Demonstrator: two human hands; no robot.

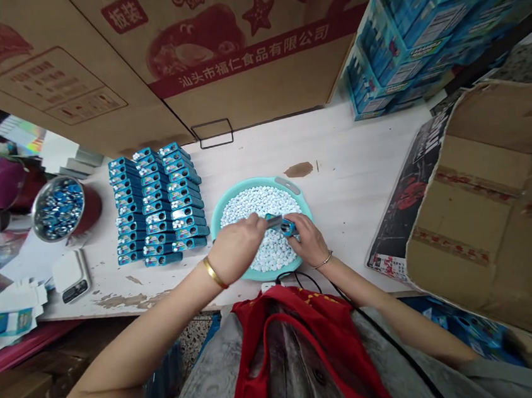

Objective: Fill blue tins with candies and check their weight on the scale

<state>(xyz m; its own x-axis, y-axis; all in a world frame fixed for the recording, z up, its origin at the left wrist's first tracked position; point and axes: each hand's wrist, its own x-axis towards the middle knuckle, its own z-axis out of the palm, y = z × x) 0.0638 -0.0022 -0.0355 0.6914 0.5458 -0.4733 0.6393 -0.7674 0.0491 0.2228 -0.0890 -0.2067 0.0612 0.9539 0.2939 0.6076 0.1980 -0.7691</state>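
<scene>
My left hand [239, 247], with a gold bracelet at the wrist, is closed on the end of a small grey metal scoop [274, 222]. The scoop's other end meets the top of a small blue box [288, 227]. That box is gripped by the fingers of my right hand [310, 241]. Both hands are above a teal basin [214, 222] of small pale blue and white candies [266, 200]. To the left, blue boxes [155, 206] lie in three columns, with white candies showing at their ends. What the scoop carries is too small to make out.
Large cartons [256, 108] form a wall behind the table. A metal bowl [60, 208] of blue wrapped pieces and a white scale [71, 274] stand left. Packed blue display boxes [402, 45] are stacked back right. An open carton [475, 202] stands right. A black cable [379, 332] crosses my lap.
</scene>
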